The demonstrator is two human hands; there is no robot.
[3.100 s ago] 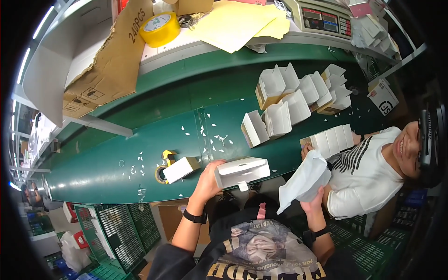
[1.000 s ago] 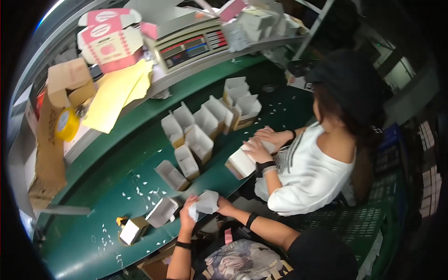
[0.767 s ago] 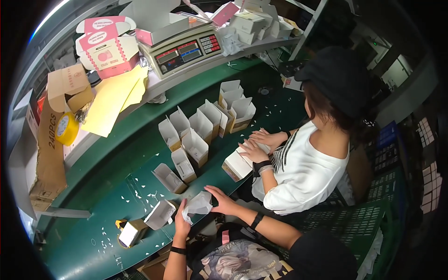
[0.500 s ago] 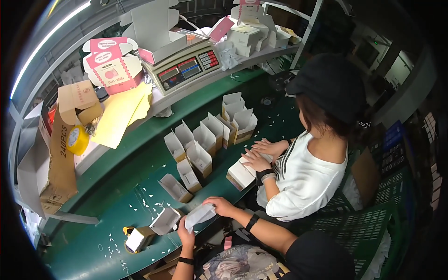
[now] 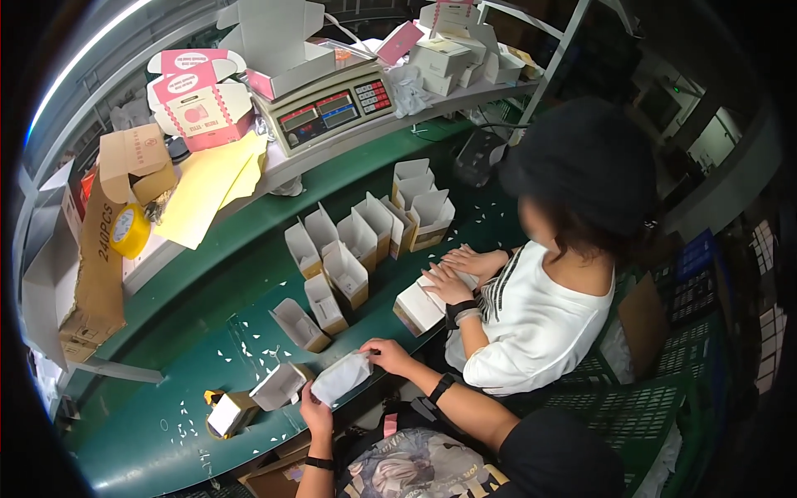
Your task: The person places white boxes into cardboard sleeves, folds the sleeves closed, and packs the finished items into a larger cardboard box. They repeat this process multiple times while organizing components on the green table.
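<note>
A soft white pouch (image 5: 342,378) is stretched between my hands over the near edge of the green belt; what is inside it, if anything, cannot be seen. My left hand (image 5: 315,410) grips its lower left end, with the fingers closed. At its upper right corner, my right hand (image 5: 388,357) pinches it. Just beyond my left hand lies an open carton (image 5: 281,387), tipped with its white inside showing. Left of that carton is a smaller box (image 5: 233,414) with a white face, beside a yellow and black object (image 5: 214,398).
Several open cartons (image 5: 344,272) stand on the green belt (image 5: 178,382), among white scraps. A co-worker (image 5: 540,315) on the right rests both hands on white boxes (image 5: 419,307). The shelf behind holds a scale (image 5: 332,112), yellow paper (image 5: 207,195) and tape (image 5: 130,231).
The whole view has shifted slightly. The pouch now looks flatter and more drawn out between my hands, and my right hand has slid to its corner. The co-worker's hands stay on the boxes.
</note>
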